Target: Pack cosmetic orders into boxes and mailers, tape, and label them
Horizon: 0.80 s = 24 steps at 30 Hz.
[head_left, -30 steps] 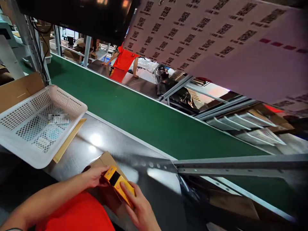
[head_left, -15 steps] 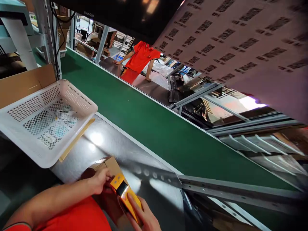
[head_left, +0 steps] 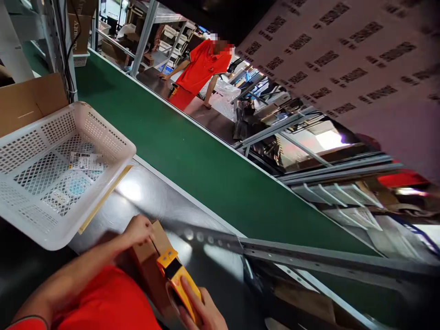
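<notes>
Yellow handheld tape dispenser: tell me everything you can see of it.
The yellow handheld tape dispenser looks like hard, glossy plastic, with a wide head, a black band behind it and a rounded roll shape along its left side. It lies slanted, its head toward the left hand, above or against the brown cardboard box; whether they touch is unclear. The right hand holds its near end, thumb along the top, hiding part of the body.

Upper left: person in red shirt (head_left: 202, 68) beside dark table (head_left: 220, 121). Upper right: sheet (head_left: 343, 59) bearing printed codes.
</notes>
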Tool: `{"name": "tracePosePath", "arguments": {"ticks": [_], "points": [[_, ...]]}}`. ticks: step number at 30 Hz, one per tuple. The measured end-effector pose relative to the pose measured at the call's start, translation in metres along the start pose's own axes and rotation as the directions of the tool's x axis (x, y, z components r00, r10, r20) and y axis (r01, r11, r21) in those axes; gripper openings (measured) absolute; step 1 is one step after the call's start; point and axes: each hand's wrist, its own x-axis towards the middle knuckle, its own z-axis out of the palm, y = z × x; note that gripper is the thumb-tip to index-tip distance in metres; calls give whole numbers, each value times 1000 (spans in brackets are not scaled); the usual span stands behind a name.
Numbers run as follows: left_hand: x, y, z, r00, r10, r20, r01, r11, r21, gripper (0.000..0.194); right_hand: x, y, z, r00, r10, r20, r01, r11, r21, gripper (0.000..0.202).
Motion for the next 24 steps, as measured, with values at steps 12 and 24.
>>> {"name": "tracePosePath", "arguments": {"ticks": [12, 24], "points": [[30, -4, -66, 885, 301, -356, 13, 748, 664, 51, 65, -55, 3, 979, 172, 112, -134, 949, -286, 64], [57, -46, -53, 939, 185, -289, 107, 642, 760, 58, 82, -77, -8, 929, 315, 192, -219, 890, -401, 69]]}}
